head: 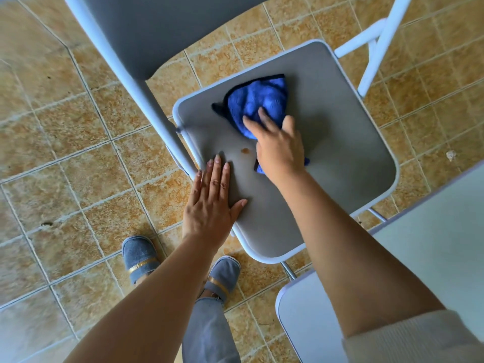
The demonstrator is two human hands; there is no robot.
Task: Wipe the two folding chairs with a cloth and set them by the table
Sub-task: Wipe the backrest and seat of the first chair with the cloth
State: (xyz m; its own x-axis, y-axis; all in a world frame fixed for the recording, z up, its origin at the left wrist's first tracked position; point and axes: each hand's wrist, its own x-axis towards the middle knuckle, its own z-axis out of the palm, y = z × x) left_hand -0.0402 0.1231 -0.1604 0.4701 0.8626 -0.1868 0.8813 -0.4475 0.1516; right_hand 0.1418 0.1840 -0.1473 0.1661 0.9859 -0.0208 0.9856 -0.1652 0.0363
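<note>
A folding chair stands open below me, with a grey seat (337, 142) and white tube frame (146, 100). A crumpled blue cloth (259, 103) lies on the seat. My right hand (279, 145) presses on the cloth with fingers spread over it. My left hand (212, 203) rests flat on the seat's near left edge, fingers straight. A small brown spot (245, 151) marks the seat between my hands. The grey seat of a second chair (309, 320) shows at the lower right, partly hidden by my right arm.
Tan tiled floor (65, 179) surrounds the chair. A pale table edge (445, 231) fills the right side. My feet in grey slippers (141, 258) stand close to the chair's front left. White chair legs (377, 45) cross at the top right.
</note>
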